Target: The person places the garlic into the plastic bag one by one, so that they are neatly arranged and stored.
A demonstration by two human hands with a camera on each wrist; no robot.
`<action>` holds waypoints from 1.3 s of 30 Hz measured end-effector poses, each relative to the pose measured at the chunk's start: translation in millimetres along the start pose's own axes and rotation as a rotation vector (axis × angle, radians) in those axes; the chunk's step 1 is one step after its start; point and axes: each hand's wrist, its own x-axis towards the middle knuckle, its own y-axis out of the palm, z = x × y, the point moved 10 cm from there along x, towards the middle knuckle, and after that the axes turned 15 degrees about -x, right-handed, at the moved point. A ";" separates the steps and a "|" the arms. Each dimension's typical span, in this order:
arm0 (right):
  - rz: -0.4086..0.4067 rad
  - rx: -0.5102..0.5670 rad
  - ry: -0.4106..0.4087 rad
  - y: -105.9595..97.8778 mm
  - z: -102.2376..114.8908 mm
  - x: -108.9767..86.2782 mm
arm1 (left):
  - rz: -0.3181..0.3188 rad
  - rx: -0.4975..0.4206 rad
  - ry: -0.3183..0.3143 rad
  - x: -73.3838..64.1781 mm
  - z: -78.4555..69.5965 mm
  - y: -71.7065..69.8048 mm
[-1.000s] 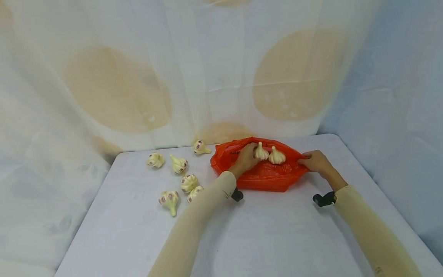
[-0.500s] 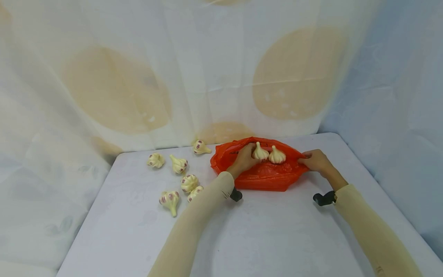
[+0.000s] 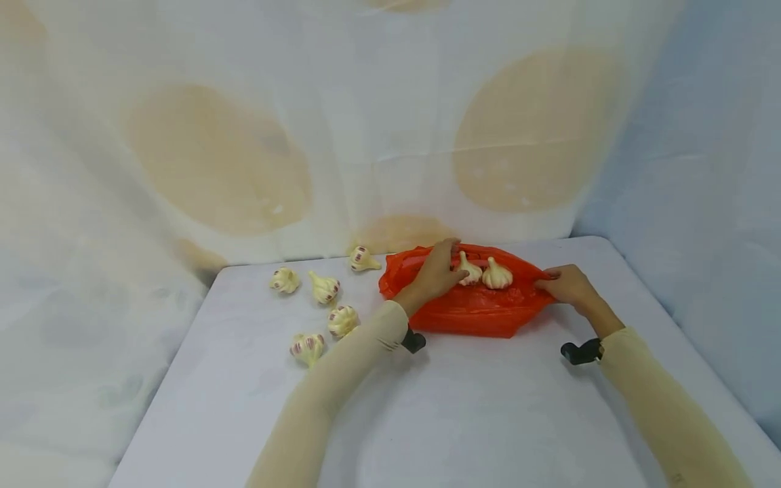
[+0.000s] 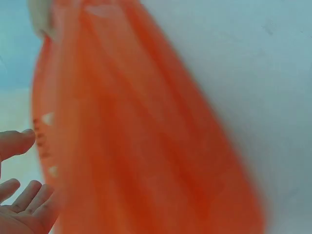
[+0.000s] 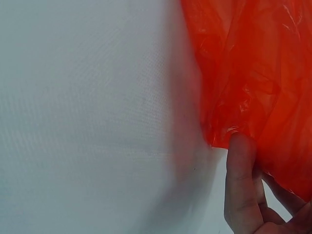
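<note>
A red plastic bag [image 3: 470, 315] lies with its mouth spread at the back of the table. Inside its mouth, two garlic bulbs [image 3: 497, 275] sit side by side, stems up. My left hand [image 3: 434, 272] is over the bag's left part, thumb beside the left bulb [image 3: 470, 270]. In the left wrist view, that hand's fingers [image 4: 29, 197] are spread apart with nothing between them. At the bag's right end, my right hand [image 3: 570, 285] pinches the edge, and the right wrist view shows its thumb [image 5: 240, 170] against the red plastic.
Several garlic bulbs lie loose left of the bag, one at the back edge [image 3: 363, 259] and another nearest the front [image 3: 307, 348]. My left sleeve [image 3: 342, 373] passes over the bulbs' right side. A patterned curtain [image 3: 378, 122] hangs behind the white table [image 3: 488, 407].
My left hand has let go of the left garlic bulb, its fingers opening and rising toward the bag's back edge. The right hand keeps its grip. The head view has shifted slightly.
</note>
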 end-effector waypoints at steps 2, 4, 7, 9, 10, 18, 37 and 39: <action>0.001 -0.003 -0.002 -0.3 0.2 0.1 | 0.002 -0.001 0.022 -3.3 -13.6 -8.4; 0.006 -0.006 -0.004 -0.6 0.6 -0.1 | 0.005 -0.003 0.028 -7.1 -25.7 -18.4; 0.013 -0.013 -0.009 -1.1 1.1 -1.4 | -0.006 0.014 0.065 -11.1 -39.2 -36.2; 0.013 -0.017 -0.013 -1.7 0.7 -1.8 | -0.017 0.010 0.084 -14.6 -44.1 -50.3; 0.016 -0.015 -0.012 -1.6 0.1 -0.9 | -0.025 0.004 0.093 -15.9 -44.3 -58.0; 0.033 -0.031 -0.009 -3.5 -4.4 1.8 | -0.132 -0.076 0.089 -38.0 -23.3 -128.1; 0.034 -0.021 -0.007 -8.6 -10.9 -1.1 | -0.349 0.066 -0.203 -114.9 91.5 -231.1; 0.030 -0.023 -0.010 -9.0 -10.3 -0.8 | -0.357 0.055 -0.237 -121.4 102.8 -233.3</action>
